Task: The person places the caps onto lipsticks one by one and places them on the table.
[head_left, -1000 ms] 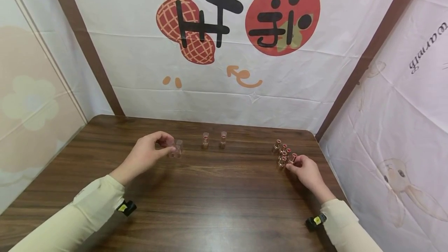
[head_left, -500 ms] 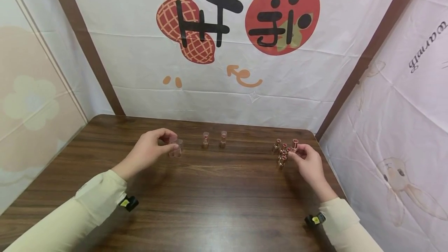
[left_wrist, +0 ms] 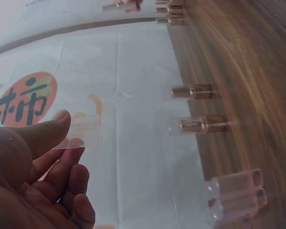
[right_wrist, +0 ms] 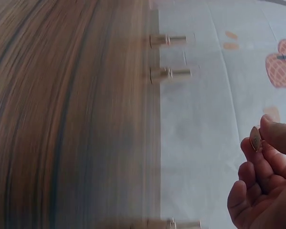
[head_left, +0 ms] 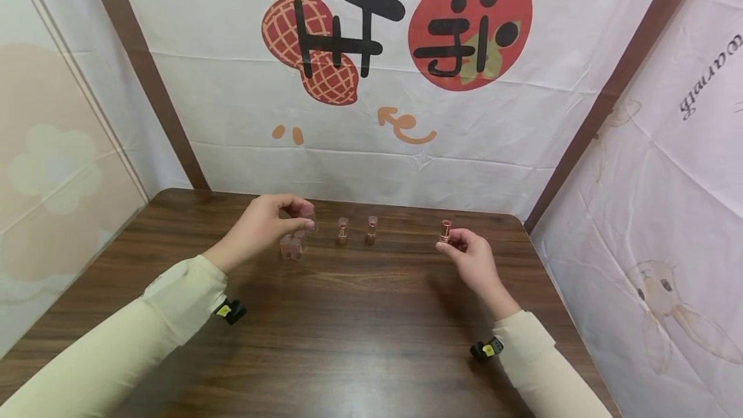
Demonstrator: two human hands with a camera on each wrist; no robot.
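Between thumb and fingers, my left hand (head_left: 273,221) pinches a clear cap (left_wrist: 86,131), raised above the table. Just below it, several more clear caps (head_left: 292,247) stand grouped on the wood. My right hand (head_left: 473,260) holds a rose-gold lipstick tube (head_left: 445,231) upright, its top end free; the right wrist view shows its round base (right_wrist: 255,139) at the fingertips. Two capped lipstick tubes (head_left: 343,229) stand apart between the hands, near the table's back. More uncapped tubes (left_wrist: 169,10) show at the top of the left wrist view; my right hand hides them in the head view.
The dark wood table (head_left: 348,340) ends at a white printed cloth (head_left: 325,166) hung behind it. Another cloth (head_left: 656,224) hangs along the right side. Dark wrist cameras (head_left: 231,310) sit below both sleeve cuffs.
My right hand has lifted one lipstick tube out of the group and carried it left. My left hand has raised a cap from the cap group and moved slightly right.
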